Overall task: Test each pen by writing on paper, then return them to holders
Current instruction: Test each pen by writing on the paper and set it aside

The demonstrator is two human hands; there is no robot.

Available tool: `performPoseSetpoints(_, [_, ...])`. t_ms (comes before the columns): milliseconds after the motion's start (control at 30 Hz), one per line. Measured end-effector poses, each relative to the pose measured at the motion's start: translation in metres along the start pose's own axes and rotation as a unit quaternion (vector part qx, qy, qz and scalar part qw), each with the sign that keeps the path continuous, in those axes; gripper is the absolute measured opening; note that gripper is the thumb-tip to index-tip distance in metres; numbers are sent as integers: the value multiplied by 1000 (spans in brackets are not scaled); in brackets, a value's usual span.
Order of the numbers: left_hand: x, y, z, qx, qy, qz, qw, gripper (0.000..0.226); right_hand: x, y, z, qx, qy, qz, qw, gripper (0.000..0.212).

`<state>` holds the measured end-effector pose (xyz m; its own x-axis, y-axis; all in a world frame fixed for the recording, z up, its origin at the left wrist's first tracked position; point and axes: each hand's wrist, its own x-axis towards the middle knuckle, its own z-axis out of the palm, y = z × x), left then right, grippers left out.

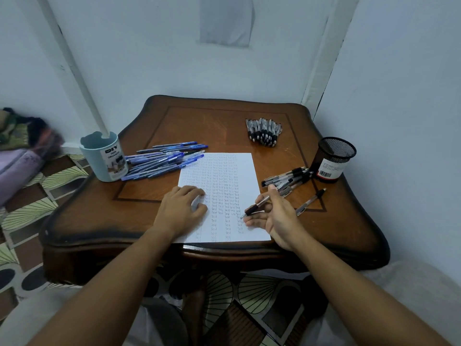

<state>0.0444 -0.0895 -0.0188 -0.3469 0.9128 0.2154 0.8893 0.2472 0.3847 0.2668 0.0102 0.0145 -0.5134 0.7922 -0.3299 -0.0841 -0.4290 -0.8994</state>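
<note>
- Pen [255, 205], black-gripped with a clear barrel, sits pinched between the thumb and fingers of the right hand [277, 216]; its tip touches the paper [219, 193] near the sheet's lower right edge.
- Head view: the wooden table [159, 126] has a wavy, rounded rim and a dark inlaid line framing its top; walls close it in at the back and right, while the far centre of the top lies bare.
- Left hand [183, 207] lies flat on the paper's left side, fingers relaxed and pressing the sheet down.
- The paper is white, covered in columns of small handwritten "Test" words, its near edge close to the table's front rim.
- A pale blue round holder [104, 158] stands at the left rim, with blue pens [164, 161] heaped just beside it.
- A black mesh holder [333, 159] stands at the right rim; black pens [287, 178] lie loose near it, and a tidy row of black pens [264, 132] lies farther back.
</note>
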Motion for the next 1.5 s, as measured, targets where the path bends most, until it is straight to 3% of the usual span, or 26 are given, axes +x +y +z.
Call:
performPoseSetpoints(133, [19,-6,-8,47,-33,9,998,31,7,-19,5,-56,-27,69,996,10])
performPoseSetpoints(233, [26,-10,-7,58,-15,21,998,25,25,-45,9,-99,-35,50,993,24])
performPoseSetpoints(433, [20,-11,6,52,33,34,998,39,90,-82,8,-211,57,-17,976,20])
performPoseSetpoints(600, [25,-13,6,-1,56,30,998,28,148,-107,-3,-223,142,-8,964,15])
performPoseSetpoints(1000, [24,-15,8,-16,54,13,998,16,206,-119,-2,-232,243,-103,936,11])
performPoseSetpoints(1300, [24,-16,8,-15,56,12,998,19,216,-118,15,-294,249,-98,918,27])
performPoseSetpoints(1500, [24,-16,7,-17,56,13,998,17,213,-116,23,-394,255,-132,873,14])
